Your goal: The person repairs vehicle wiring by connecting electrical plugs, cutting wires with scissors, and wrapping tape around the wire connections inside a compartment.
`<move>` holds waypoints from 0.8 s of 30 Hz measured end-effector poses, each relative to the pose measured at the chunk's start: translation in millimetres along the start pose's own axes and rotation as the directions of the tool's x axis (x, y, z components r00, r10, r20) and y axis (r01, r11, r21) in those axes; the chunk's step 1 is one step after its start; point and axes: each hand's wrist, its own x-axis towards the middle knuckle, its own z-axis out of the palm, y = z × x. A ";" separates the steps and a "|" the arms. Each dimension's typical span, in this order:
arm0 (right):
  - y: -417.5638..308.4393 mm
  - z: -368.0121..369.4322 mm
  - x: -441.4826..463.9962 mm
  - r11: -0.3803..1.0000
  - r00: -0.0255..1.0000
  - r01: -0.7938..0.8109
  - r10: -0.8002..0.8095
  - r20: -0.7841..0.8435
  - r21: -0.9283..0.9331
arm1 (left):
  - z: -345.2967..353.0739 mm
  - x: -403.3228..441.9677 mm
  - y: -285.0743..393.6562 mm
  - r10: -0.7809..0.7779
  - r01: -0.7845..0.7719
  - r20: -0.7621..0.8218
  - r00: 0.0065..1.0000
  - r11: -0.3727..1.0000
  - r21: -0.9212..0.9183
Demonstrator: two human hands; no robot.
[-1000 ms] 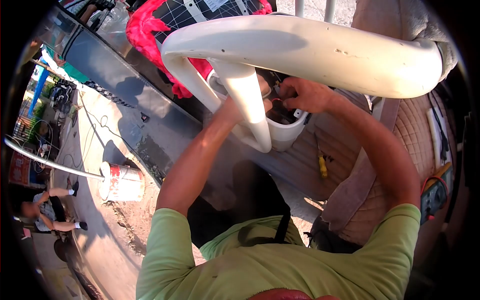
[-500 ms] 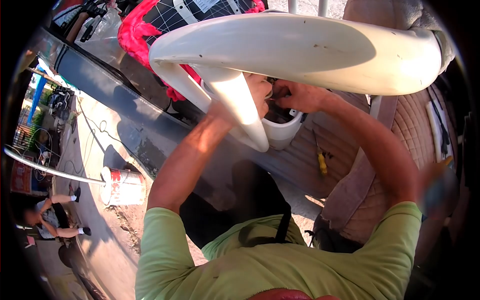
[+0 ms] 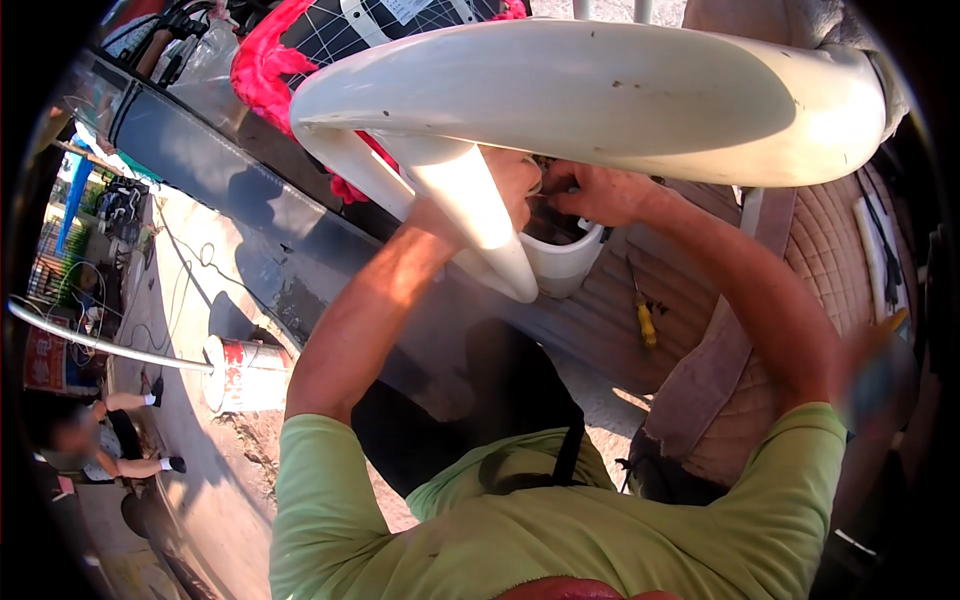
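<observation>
Across the top stretches a large, curved white shell [image 3: 560,90], with a slanting white arm [image 3: 470,195] coming down from its left end. Below it stands a white cup-shaped housing [image 3: 562,268], its dark inner parts showing at the open top. My left hand [image 3: 512,180] reaches behind the slanting arm, partly hidden, with its fingers bent at the housing's mouth. Facing it, my right hand [image 3: 608,192] has its fingers curled and pinched over the same opening. Whatever lies between the fingertips is too small and shaded to name.
A yellow-handled screwdriver [image 3: 644,318] lies on the brown quilted cover [image 3: 600,335], close to the housing. Pink cloth [image 3: 262,75] borders a wire grid at upper left. A paint-smeared bucket [image 3: 250,375] holds a pole on the ground. A person [image 3: 110,440] sits at far left.
The white shell sits very slightly further left in view. Both hands stay at the housing's mouth, with only small shifts of the fingers.
</observation>
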 end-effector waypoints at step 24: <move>9.9 11.0 4.0 0.982 0.983 0.184 -0.184 0.002 -0.038 | -10.5 0.4 1.2 0.013 -0.045 -0.270 0.963 0.993 -0.112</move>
